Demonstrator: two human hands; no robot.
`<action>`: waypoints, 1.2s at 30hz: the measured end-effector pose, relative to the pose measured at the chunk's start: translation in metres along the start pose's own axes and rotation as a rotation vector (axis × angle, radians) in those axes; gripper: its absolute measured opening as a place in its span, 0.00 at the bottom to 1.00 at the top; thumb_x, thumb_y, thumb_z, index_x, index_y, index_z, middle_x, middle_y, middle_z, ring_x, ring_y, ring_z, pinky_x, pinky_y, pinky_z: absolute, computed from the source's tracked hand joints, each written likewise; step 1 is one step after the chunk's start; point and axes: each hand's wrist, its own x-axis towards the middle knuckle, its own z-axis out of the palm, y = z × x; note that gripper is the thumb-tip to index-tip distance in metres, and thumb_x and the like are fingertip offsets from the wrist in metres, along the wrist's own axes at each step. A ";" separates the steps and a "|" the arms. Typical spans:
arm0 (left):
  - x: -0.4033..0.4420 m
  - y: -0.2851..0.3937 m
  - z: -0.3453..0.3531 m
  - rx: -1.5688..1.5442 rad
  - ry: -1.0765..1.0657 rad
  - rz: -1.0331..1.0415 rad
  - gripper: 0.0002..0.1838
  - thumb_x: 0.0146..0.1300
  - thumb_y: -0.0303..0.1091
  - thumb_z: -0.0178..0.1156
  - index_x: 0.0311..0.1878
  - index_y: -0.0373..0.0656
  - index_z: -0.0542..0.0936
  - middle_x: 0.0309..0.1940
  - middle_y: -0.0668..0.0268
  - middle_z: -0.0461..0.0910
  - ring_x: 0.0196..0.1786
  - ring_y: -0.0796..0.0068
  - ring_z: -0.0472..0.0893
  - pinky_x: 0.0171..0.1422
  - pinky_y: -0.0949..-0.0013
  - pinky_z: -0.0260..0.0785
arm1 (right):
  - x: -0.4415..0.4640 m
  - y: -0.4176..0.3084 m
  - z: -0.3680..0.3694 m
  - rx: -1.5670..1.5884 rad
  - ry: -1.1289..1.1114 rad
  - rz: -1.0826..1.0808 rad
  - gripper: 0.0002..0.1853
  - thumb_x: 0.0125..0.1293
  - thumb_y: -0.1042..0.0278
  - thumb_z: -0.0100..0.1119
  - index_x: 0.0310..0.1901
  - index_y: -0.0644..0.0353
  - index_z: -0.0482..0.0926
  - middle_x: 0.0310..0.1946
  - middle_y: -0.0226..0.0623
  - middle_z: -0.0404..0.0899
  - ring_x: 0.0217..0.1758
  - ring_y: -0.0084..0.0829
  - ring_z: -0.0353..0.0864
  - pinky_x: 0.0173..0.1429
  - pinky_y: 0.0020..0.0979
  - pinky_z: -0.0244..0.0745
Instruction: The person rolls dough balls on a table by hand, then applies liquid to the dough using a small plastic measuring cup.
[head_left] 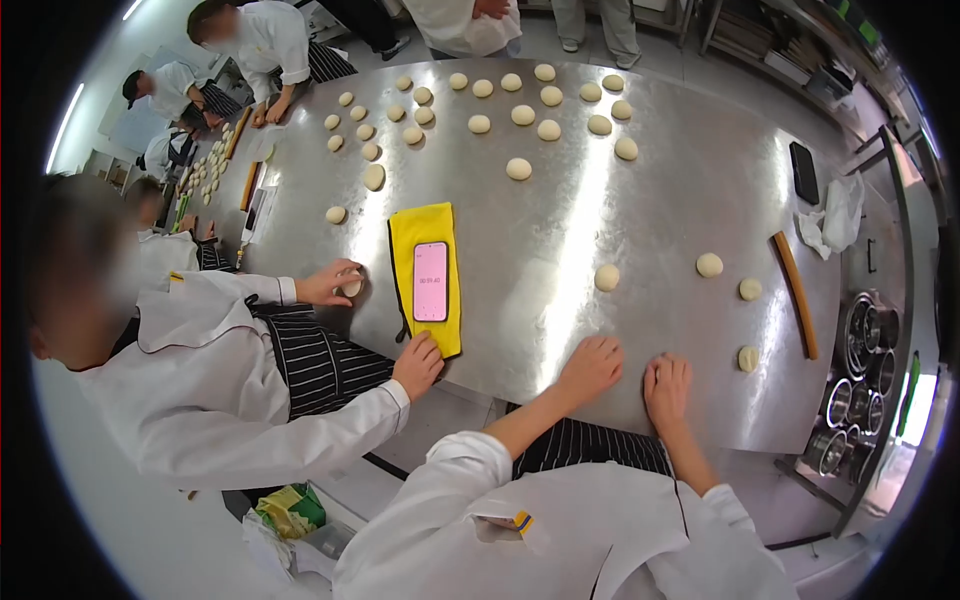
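My left hand (592, 368) rests on the steel table (480, 340) near its front edge, fingers curled down. Just to its right, my right hand (667, 388) is also closed, knuckles up. The undersides of both hands are hidden, so I cannot tell whether anything is in them. A dough ball (607, 278) lies beyond my left hand. Further right are more pale dough pieces (709, 265), one of them (748, 359) level with my hands. A wooden rolling pin (795, 295) lies near the right edge.
At left, a co-worker's hand (335, 283) covers a dough ball; the other (418, 367) touches a yellow pouch (440, 335) under a phone (431, 282). Several dough balls (519, 169) spread across the far side. A black phone (803, 172) and plastic bag (843, 212) lie back right. Other people stand beyond.
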 end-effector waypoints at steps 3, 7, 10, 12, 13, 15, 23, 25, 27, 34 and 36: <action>0.028 -0.013 0.005 0.003 -0.060 -0.077 0.10 0.54 0.32 0.66 0.38 0.44 0.78 0.44 0.61 0.76 0.52 0.59 0.78 0.56 0.57 0.70 | 0.026 0.019 -0.009 0.064 -0.116 0.136 0.09 0.63 0.69 0.65 0.43 0.57 0.77 0.48 0.43 0.76 0.53 0.48 0.74 0.59 0.47 0.69; 0.012 -0.010 0.004 0.005 -0.024 -0.078 0.11 0.53 0.33 0.68 0.39 0.45 0.79 0.44 0.62 0.76 0.52 0.61 0.78 0.56 0.57 0.70 | -0.005 0.001 -0.008 -0.030 -0.002 0.057 0.10 0.62 0.68 0.66 0.44 0.57 0.78 0.49 0.42 0.76 0.54 0.48 0.74 0.59 0.46 0.69; 0.018 0.000 0.007 -0.003 -0.060 -0.075 0.12 0.53 0.33 0.68 0.40 0.45 0.79 0.46 0.62 0.76 0.54 0.61 0.77 0.57 0.58 0.70 | 0.025 0.009 0.004 0.074 -0.135 0.084 0.14 0.60 0.67 0.69 0.45 0.58 0.79 0.50 0.43 0.75 0.56 0.48 0.73 0.61 0.46 0.69; 0.017 0.003 0.000 -0.005 -0.061 -0.067 0.12 0.53 0.33 0.69 0.40 0.45 0.79 0.47 0.61 0.76 0.55 0.61 0.77 0.57 0.59 0.70 | 0.019 0.014 -0.018 0.087 -0.139 0.078 0.15 0.60 0.67 0.69 0.48 0.58 0.79 0.51 0.43 0.74 0.57 0.49 0.73 0.63 0.47 0.69; 0.010 0.002 -0.005 0.018 -0.040 -0.074 0.12 0.54 0.33 0.69 0.40 0.44 0.79 0.47 0.61 0.76 0.55 0.60 0.76 0.57 0.59 0.70 | 0.017 0.015 -0.028 0.098 -0.137 0.071 0.17 0.60 0.68 0.69 0.51 0.59 0.79 0.52 0.43 0.74 0.58 0.49 0.72 0.64 0.47 0.69; 0.006 -0.002 -0.006 0.039 -0.012 -0.077 0.13 0.54 0.33 0.69 0.41 0.44 0.79 0.48 0.60 0.75 0.55 0.60 0.76 0.58 0.60 0.70 | 0.012 0.012 -0.035 0.117 -0.133 0.032 0.18 0.62 0.68 0.68 0.53 0.58 0.79 0.53 0.44 0.74 0.59 0.49 0.72 0.64 0.47 0.69; 0.019 -0.003 -0.048 -0.173 0.188 -0.367 0.16 0.58 0.34 0.72 0.49 0.41 0.82 0.48 0.57 0.76 0.53 0.55 0.75 0.58 0.58 0.71 | 0.065 0.003 -0.082 0.325 0.082 0.154 0.21 0.67 0.69 0.65 0.61 0.60 0.78 0.56 0.47 0.71 0.60 0.45 0.73 0.64 0.40 0.71; 0.045 -0.002 -0.095 -0.055 0.343 -0.355 0.17 0.58 0.35 0.72 0.49 0.41 0.82 0.48 0.56 0.76 0.52 0.54 0.75 0.57 0.57 0.70 | 0.114 -0.024 -0.128 0.292 0.265 0.030 0.22 0.68 0.69 0.65 0.63 0.59 0.77 0.56 0.47 0.71 0.59 0.44 0.73 0.63 0.39 0.71; 0.074 -0.011 -0.124 0.015 0.402 -0.365 0.16 0.58 0.35 0.73 0.48 0.42 0.83 0.50 0.55 0.77 0.53 0.53 0.76 0.58 0.57 0.70 | 0.153 -0.038 -0.137 0.271 0.406 -0.058 0.23 0.68 0.70 0.64 0.64 0.59 0.77 0.57 0.47 0.71 0.60 0.44 0.73 0.63 0.40 0.71; 0.026 -0.076 -0.067 0.231 0.256 -0.481 0.40 0.58 0.36 0.69 0.72 0.34 0.63 0.73 0.45 0.63 0.74 0.40 0.62 0.76 0.46 0.58 | 0.130 0.017 -0.014 0.148 0.023 0.029 0.34 0.63 0.67 0.65 0.71 0.59 0.68 0.69 0.51 0.65 0.70 0.52 0.66 0.73 0.48 0.64; -0.016 -0.062 -0.057 0.079 0.212 -0.492 0.34 0.59 0.34 0.67 0.69 0.38 0.69 0.71 0.45 0.64 0.72 0.41 0.64 0.75 0.45 0.58 | 0.095 0.045 -0.013 0.237 0.015 0.085 0.35 0.63 0.67 0.66 0.72 0.58 0.67 0.70 0.52 0.64 0.72 0.53 0.65 0.74 0.48 0.63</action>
